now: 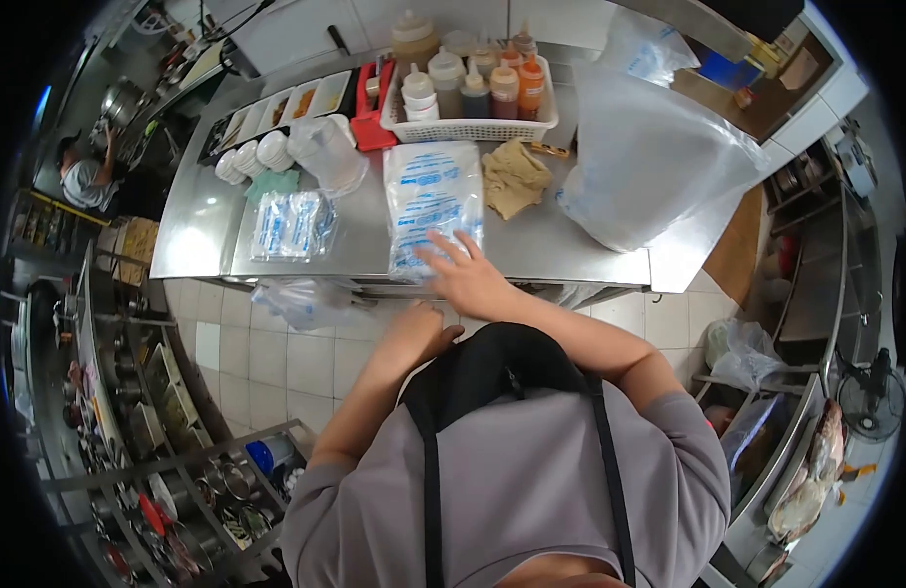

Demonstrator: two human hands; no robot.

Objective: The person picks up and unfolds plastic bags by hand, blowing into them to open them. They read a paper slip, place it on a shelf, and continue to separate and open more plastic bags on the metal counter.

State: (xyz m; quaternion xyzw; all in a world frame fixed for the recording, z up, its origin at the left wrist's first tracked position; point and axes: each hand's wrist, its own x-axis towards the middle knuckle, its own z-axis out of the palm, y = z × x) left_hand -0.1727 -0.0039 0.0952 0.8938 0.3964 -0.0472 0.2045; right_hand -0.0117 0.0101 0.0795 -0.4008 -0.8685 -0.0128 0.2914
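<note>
My right hand point(463, 278) reaches over the front edge of the steel table, its fingers spread on the lower end of a flat pack of clear plastic bags point(433, 191) with blue print. Closer to my body, my left hand point(419, 331) is off the table's front edge with its fingers curled in. What it holds, if anything, is hidden. To the left of the pack lie smaller blue-printed plastic packs point(294, 225). A crumpled tan cloth point(514, 178) is just right of the large pack.
Behind the pack, a white basket point(473, 131) holds several sauce bottles. A red holder point(375, 103), stacked white lids point(273, 150) and food trays point(291, 106) stand at left. A big clear bag point(659, 162) covers the right side. Another person point(85, 181) is far left.
</note>
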